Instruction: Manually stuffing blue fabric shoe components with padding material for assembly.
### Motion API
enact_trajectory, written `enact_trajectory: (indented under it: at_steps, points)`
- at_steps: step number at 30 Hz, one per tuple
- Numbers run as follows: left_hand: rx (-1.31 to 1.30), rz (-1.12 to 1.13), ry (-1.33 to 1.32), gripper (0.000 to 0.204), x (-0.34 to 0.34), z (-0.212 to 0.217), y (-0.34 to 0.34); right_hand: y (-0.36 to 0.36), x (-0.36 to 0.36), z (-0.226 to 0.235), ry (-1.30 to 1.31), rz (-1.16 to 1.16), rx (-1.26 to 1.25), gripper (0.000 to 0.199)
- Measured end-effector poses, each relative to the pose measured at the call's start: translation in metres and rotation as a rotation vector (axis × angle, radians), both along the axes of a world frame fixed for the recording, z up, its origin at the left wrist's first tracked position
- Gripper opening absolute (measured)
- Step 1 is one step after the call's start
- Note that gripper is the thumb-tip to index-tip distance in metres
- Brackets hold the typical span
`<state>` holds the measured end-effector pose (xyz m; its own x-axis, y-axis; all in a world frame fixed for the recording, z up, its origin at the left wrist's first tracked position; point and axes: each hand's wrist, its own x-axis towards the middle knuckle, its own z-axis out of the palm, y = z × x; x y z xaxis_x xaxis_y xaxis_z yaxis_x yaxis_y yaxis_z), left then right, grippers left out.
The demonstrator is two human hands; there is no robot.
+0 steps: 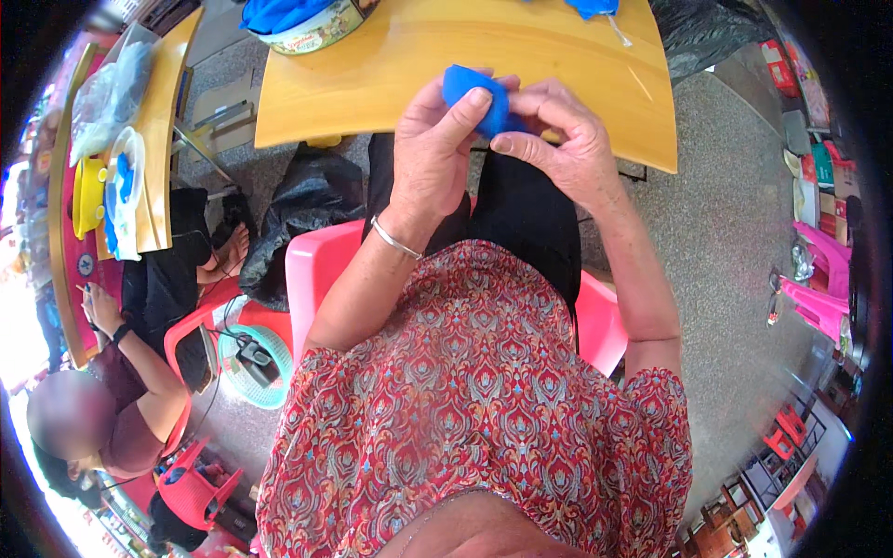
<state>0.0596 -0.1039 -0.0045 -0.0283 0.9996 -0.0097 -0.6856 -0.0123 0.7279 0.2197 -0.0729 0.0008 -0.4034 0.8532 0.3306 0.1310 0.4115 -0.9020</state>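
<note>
A small, soft-looking blue piece [475, 102], perhaps cloth, is between my two hands above the near edge of the yellow wooden table [446, 56]. My left hand [433, 139] is closed on it, thumb pressed flat across its face and fingers behind. From the other side my right hand [567, 139] curls in, its thumb and fingertips closed at the blue piece's lower right edge. What lies right between those fingertips is partly hidden. A round patterned tin [307, 35] with blue pieces in it stands at the table's far left.
More blue material [593, 7] lies at the far table edge. A black plastic bag [312, 209] sits on the floor left of my pink chair [321, 270]. A co-worker [139, 409] sits at another table [156, 186] on the left. Pink stools [819, 279] stand right.
</note>
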Motion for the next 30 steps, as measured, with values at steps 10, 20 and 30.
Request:
enact_trajectory:
  at_steps: [10, 20, 30]
  points:
    - [-0.051, 0.066, -0.076, 0.031, 0.020, 0.003, 0.006, -0.010, -0.006, -0.019, 0.265, 0.000, -0.296, 0.022]
    - [-0.055, 0.000, 0.010, 0.024, 0.014, 0.004, 0.017, 0.005, 0.006, -0.007, 0.080, 0.069, -0.203, 0.025]
    - [-0.042, -0.052, 0.021, 0.027, 0.002, -0.001, 0.025, 0.015, 0.009, -0.012, 0.060, 0.066, -0.261, 0.021]
